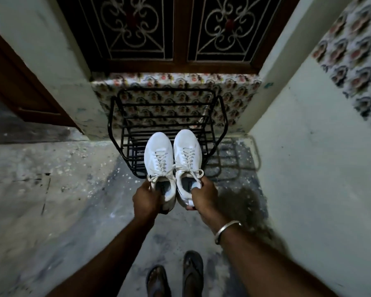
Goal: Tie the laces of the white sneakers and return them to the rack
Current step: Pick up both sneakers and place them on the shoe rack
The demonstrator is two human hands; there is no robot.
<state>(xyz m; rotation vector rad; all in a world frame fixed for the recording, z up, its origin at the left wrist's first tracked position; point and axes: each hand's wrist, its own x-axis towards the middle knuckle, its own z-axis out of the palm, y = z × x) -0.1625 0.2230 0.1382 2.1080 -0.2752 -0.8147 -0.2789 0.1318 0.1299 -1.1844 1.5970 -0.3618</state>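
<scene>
dark sandals (176, 275) on speckled floor (51, 189), scrollwork door (176, 28), floral wall covering (351, 50)

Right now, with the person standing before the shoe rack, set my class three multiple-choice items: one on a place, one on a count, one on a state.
1. Where is the black metal shoe rack?
A. On the floor below the window
B. Hung on the door
C. Behind the person

2. How many white sneakers are held?
A. One
B. Two
C. Three

3. What are the rack's shelves holding?
A. Sandals
B. Boots
C. Nothing visible

Answers:
1 A, it stands against the patterned wall under the window grille.
2 B, the left hand grips the left sneaker, the right hand the right sneaker.
3 C, only bare bars show.
</scene>
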